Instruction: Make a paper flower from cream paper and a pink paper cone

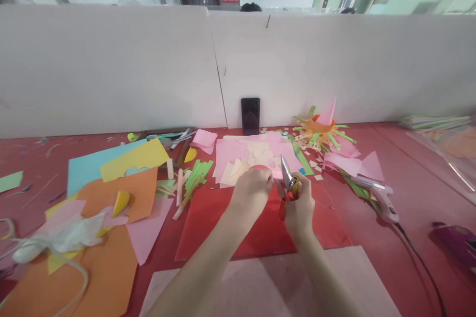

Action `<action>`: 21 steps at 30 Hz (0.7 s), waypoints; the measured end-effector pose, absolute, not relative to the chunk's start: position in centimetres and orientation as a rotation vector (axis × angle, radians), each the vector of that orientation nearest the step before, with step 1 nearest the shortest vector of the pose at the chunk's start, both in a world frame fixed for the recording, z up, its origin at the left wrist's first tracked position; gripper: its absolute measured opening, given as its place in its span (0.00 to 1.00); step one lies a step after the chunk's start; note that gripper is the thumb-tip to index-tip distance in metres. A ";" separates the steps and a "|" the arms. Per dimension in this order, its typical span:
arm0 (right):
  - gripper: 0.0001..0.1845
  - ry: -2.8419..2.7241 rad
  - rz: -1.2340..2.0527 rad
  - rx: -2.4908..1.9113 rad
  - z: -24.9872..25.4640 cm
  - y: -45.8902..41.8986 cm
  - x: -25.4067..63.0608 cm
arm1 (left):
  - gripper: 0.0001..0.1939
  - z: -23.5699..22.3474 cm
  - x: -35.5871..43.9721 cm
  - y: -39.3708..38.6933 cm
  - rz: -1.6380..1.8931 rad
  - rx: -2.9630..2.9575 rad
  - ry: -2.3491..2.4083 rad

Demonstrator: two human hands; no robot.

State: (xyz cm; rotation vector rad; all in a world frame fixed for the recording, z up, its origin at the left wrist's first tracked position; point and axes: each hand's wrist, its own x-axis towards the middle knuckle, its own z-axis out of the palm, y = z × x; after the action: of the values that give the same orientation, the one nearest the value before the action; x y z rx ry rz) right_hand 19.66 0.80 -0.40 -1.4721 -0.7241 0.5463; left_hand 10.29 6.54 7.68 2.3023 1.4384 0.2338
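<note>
My right hand [300,208] is wrapped round a pair of scissors [285,171], silver blades pointing up and away, with red and yellow at the handles. Just to its left, my left hand [255,183] is closed with its fingertips turned toward the scissors. A small red edge shows behind its knuckles, but what the fingers grip is hidden. Both hands are above a red sheet [219,223]. Beyond them lie pink paper sheets [228,151] and cream paper cutouts [260,151].
A black phone [250,116] leans on the white partition [148,69]. To the right are an orange-and-green paper piece [320,126], a hot glue gun [385,200] with a cord, and a purple object [455,242]. Orange paper [111,272], green strips [199,173] and a white cable [84,277] lie left.
</note>
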 end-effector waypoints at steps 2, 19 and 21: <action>0.19 -0.683 0.571 -1.410 -0.5 1.0 19.6 | 0.11 7.6 10.2 6.5 0.272 2.319 1.417; 0.22 -0.698 0.434 -1.348 0.1 1.3 20.2 | 0.12 7.3 9.7 6.2 0.376 2.361 1.395; 0.22 -0.707 0.460 -1.323 -0.1 1.3 20.2 | 0.11 7.4 9.7 6.2 0.344 2.338 1.401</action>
State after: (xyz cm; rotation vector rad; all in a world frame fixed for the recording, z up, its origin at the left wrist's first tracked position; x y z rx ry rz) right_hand 20.20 1.27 -0.07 -1.3226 -0.7074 0.4602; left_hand 9.73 6.24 7.41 2.3378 1.4010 0.3438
